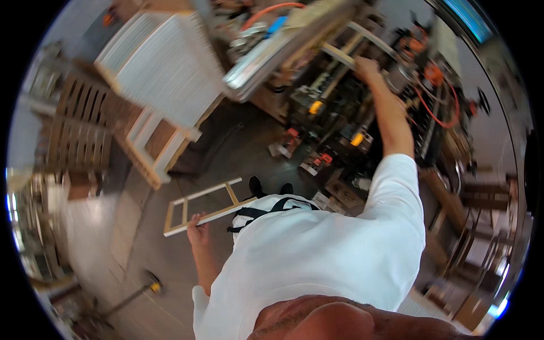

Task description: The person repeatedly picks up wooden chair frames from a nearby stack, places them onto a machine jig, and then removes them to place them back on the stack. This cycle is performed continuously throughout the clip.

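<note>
Your left hand (198,229), left of the bottom centre of the frame, is closed around the near rail of a light wooden frame (221,214). That piece slants across the middle left, above the floor (209,255), its right end just beside your waist; it has two long rails joined by crosspieces, with white edges showing on some sides.

Your right arm stretches to the upper right, where your right hand (367,68) touches a second frame (339,55) with a pale bar and a white rail. Blur hides the fingers there, so you cannot tell whether that hand grips the bar or only rests on it. The second frame lies over a dark machine (331,85), which carries yellow parts (357,139) lower down. Right of your forearm, an orange hose (455,110) curves in a loop.

In the upper left sits a big stack of white-edged pieces (170,59), with more light wooden frames (153,139) at its lower end and brown slatted panels (82,107) farther left. A long silvery bundle (249,71) slants through the upper centre. Your dark shoes (256,186) show near the middle, above your white shirt (317,255).
</note>
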Available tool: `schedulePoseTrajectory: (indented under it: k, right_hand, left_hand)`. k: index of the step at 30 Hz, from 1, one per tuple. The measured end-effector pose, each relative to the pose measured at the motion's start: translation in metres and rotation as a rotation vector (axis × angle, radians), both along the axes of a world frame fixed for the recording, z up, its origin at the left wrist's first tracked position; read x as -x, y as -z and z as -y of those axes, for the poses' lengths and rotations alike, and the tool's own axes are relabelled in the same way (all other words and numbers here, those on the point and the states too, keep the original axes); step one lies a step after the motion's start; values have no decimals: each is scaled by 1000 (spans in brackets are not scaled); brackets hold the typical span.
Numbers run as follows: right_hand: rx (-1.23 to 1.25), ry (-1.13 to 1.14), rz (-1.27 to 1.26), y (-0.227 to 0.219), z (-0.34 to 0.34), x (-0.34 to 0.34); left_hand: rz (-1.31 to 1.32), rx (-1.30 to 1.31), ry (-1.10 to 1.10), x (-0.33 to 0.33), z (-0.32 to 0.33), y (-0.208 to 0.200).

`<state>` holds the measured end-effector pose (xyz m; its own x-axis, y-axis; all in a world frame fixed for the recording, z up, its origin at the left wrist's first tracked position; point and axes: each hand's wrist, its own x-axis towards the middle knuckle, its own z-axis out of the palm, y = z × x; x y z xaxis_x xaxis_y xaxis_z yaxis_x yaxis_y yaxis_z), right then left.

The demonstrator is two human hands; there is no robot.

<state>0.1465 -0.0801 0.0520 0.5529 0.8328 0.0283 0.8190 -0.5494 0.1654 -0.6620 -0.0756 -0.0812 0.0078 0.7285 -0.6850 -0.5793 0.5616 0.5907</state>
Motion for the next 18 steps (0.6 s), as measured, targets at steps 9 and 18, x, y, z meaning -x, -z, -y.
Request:
schedulePoseTrajectory:
  k: [9,18]
  right_hand:
    - [-816,-80,-395,-41,-21,156]
    - [-1127,-50,-750,54,-34,399]
  left_hand:
    - [-209,-526,179,216,-30,-149]
    - [-390,-427,-398,304,-304,-18]
